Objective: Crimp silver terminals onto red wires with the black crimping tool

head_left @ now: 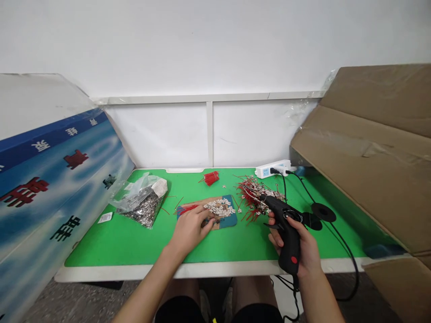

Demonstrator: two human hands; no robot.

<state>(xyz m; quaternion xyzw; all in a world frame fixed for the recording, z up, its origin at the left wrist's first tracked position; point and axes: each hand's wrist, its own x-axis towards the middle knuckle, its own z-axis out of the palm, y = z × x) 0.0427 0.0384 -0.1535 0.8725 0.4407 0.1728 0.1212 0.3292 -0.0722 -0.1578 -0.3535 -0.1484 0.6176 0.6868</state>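
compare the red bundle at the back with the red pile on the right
The red bundle is compact and aligned; the red pile is larger and sprawls. Silvery pieces show in the red pile, whereas the red bundle looks mostly red. Both lie on the green surface.

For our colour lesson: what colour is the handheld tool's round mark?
The round mark is red; best view: head.

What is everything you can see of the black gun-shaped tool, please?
The black gun-shaped tool looks plastic, with a trigger, a red dot low on its grip and a cord from its base. The right hand holds it tilted, its thin front end pointing left and away toward red wires and metal pieces.
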